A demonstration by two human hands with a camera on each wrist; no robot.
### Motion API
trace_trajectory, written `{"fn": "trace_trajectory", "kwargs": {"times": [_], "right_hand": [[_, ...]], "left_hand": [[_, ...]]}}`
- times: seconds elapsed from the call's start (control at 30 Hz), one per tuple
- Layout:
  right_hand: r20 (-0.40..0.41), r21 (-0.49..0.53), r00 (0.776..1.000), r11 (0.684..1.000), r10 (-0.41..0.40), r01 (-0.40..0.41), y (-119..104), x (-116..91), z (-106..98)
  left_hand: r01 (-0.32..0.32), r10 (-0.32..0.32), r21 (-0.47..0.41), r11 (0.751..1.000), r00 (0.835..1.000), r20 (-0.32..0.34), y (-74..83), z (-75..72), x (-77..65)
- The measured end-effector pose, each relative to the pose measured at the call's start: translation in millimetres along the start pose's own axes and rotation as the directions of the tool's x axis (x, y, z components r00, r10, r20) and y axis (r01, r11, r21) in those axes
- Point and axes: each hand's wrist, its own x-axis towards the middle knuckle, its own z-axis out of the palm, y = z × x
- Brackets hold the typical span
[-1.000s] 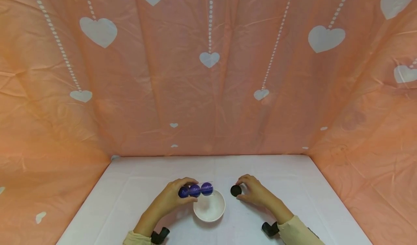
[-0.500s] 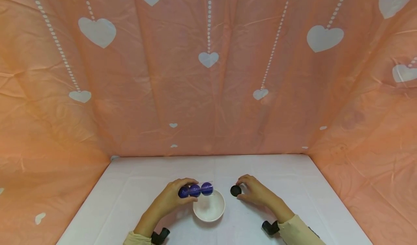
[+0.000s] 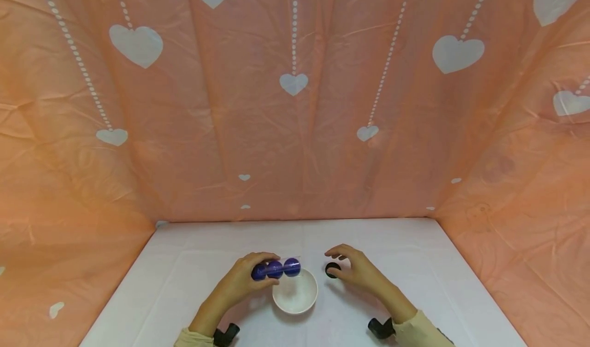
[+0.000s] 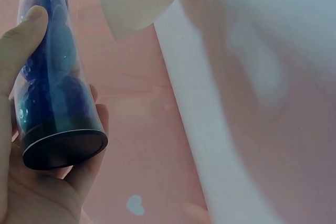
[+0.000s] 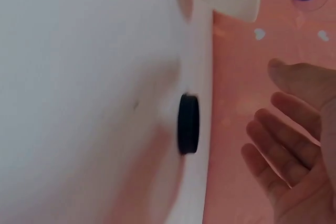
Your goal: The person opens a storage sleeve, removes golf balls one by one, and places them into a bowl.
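Note:
My left hand (image 3: 244, 275) grips a clear tube (image 4: 55, 72) of blue-purple balls (image 3: 275, 269), tilted over the near table. In the left wrist view the thumb lies along its side, and a black end (image 4: 65, 149) closes the tube near the palm. The far end looks uncovered in the right wrist view. Below and beside that end stands a white bowl (image 3: 295, 303). Farther right, a black round cap (image 5: 189, 124) lies on the table. My right hand (image 3: 359, 271) hovers just above it, fingers spread and holding nothing; the right wrist view shows a gap between them.
A white cloth covers the table (image 3: 203, 244). An orange curtain (image 3: 258, 131) with pale hearts encloses the back and both sides. Black wrist mounts (image 3: 381, 328) stick out below the forearms.
The right hand has let go of the black cap, and its fingers have opened and lifted away; the cap stays on the table. The left hand holds the tube in the same place.

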Motion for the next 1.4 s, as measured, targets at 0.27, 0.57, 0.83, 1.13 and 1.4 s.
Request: {"fn": "trace_trajectory", "kwargs": {"times": [0.27,0.57,0.83,1.13,1.4], "right_hand": [[-0.005,0.142,1.000,0.990,-0.020,0.021,-22,4,6],[-0.021,0.198,0.999,0.979,-0.043,0.046,-33,5,14],[-0.007,0.247,0.999,0.968,-0.034,0.034,-38,7,22],[-0.018,0.313,0.999,0.949,-0.032,0.036,-44,9,33],[-0.021,0.319,1.000,0.947,-0.023,0.028,-46,8,36]], "left_hand": [[0.004,-0.003,0.008,1.000,1.000,-0.009,1.0,-0.2,-0.9],[0.018,-0.018,0.036,0.999,1.000,-0.007,3.9,0.3,-1.8],[0.022,-0.022,0.050,0.999,1.000,0.003,3.8,0.7,-1.7],[-0.036,0.037,0.083,0.996,0.999,-0.008,4.9,-0.1,-2.6],[-0.066,0.067,0.101,0.993,0.998,-0.008,7.1,-0.8,-3.1]]}}
